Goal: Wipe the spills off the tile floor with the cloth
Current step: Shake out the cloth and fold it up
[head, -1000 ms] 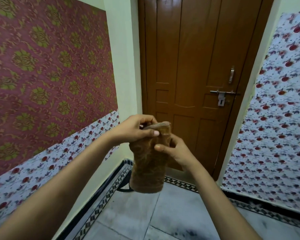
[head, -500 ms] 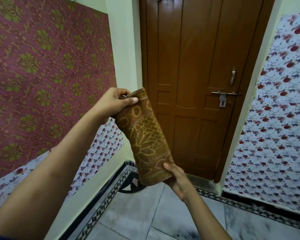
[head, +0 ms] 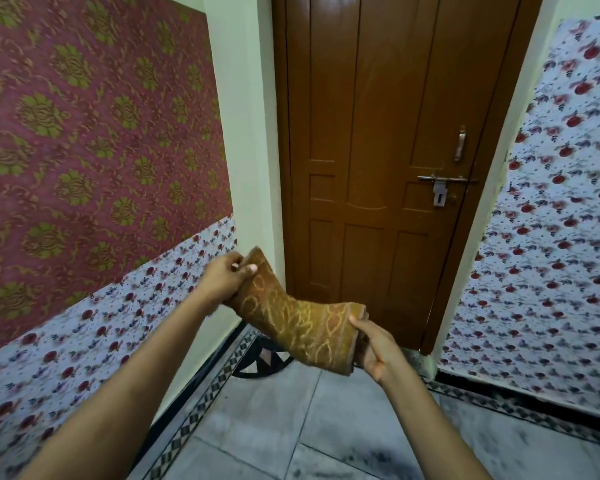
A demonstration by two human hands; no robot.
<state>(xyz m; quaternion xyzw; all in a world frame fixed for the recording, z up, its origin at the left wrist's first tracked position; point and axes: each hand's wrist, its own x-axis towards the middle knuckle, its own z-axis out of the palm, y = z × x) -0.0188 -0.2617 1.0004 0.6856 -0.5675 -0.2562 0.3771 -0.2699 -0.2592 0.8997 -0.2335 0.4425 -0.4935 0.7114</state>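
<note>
Left hand (head: 224, 280) pinches the upper end of the folded brown cloth (head: 298, 318), while the right hand (head: 373, 348) grips its lower end. Both hold it above the grey tile floor (head: 326, 427), before the closed wooden door (head: 378, 150).

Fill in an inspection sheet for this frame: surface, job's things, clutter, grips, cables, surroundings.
Surface: grey tile floor with dark smudges near the bottom edge.
Job's things: brown patterned cloth, folded, held in the air between both hands, not touching the floor.
Clutter: nothing seen.
Grips: left hand pinches the cloth's upper end; right hand holds its lower end.
Cables: a thin dark line on the right wall, cannot tell.
Surroundings: closed brown door with latch; patterned wall coverings on both sides.
</note>
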